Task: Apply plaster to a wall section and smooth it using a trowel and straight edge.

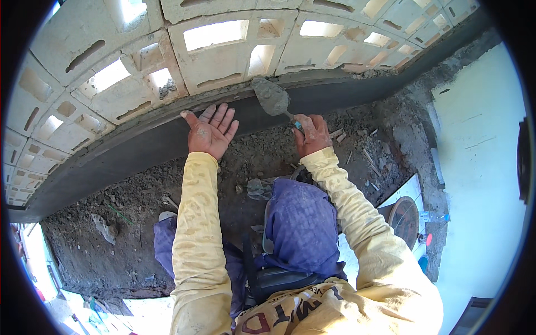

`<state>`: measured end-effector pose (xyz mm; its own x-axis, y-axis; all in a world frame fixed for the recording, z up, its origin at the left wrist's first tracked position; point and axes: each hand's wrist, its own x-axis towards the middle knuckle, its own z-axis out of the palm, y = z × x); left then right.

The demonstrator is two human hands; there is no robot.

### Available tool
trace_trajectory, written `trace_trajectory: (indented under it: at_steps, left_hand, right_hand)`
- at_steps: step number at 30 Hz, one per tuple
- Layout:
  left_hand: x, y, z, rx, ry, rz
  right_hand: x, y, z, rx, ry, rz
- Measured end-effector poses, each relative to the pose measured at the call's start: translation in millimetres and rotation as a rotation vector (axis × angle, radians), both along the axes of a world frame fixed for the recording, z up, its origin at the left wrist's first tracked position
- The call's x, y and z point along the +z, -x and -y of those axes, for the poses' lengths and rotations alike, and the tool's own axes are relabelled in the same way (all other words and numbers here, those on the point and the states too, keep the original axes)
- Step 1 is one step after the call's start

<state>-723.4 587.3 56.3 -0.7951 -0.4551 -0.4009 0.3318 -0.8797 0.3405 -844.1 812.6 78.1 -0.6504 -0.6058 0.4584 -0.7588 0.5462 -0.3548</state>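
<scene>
My right hand (312, 134) is wrapped round the handle of a pointed trowel (271, 96), whose blade is coated in wet grey mortar. The blade's tip reaches the ledge (229, 89) at the foot of a pale breeze-block wall (215, 61); whether it touches cannot be told. To the left, my left hand (211, 133) is palm up with fingers spread, holding nothing, in front of the smooth grey band (151, 139) below the blocks. Grey smears mark its palm and fingertips.
Loose dark soil (134, 212) with rubble and sticks lies beneath my hands. A crumpled pale scrap (104, 229) is at the left. On the right are a round brown lid or disc (404, 216), a clear plastic bottle (434, 216) and a pale wall (480, 151).
</scene>
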Motion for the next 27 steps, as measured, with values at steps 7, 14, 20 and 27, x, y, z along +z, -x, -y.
trace_trajectory:
  at_steps: [7, 14, 20, 27]
  left_hand:
    - [-1.4, -0.5, 0.7, -0.009, -0.017, -0.035]
    - [-5.1, 1.3, 1.6, 0.013, -0.009, -0.027]
    - [-4.7, 1.4, 1.5, 0.010, -0.009, -0.013]
    - [-3.3, 2.3, 0.7, -0.001, 0.007, -0.029]
  right_hand:
    - [47.5, 8.4, -24.9, 0.094, -0.175, -0.041]
    - [103.4, 30.4, -19.5, 0.183, -0.350, -0.056]
    - [125.2, 47.2, 11.7, 0.217, -0.540, -0.181]
    - [142.7, 53.0, 3.1, 0.228, -0.667, -0.204]
